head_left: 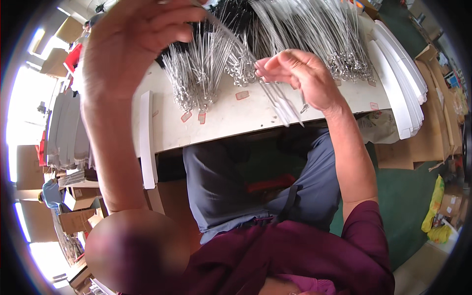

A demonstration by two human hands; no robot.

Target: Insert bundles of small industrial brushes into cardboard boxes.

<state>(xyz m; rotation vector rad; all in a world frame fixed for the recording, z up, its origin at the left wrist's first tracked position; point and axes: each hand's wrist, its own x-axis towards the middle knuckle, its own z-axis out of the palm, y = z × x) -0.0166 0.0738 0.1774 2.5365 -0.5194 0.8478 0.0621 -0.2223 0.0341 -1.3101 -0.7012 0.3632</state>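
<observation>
My left hand [135, 42] is raised high over the white table [221, 120], fingers closed around the top end of a bunch of thin metal rods [236, 42]. The rods slant down to the right, across to my right hand [302, 73], which pinches them near their lower end; their tips [285, 110] stick out below over the table's front edge. Behind both hands, heaps of the same silvery rods with looped ends [196, 73] lie fanned across the table. I sit with my knees under the table, in grey trousers and a dark red top.
Stacked white strips [398, 83] lie along the table's right side, and a white strip [146, 142] hangs at its left edge. Cardboard boxes [437, 113] stand at right, more boxes and grey stacked goods [69, 128] at left. Green floor [408, 206] shows below right.
</observation>
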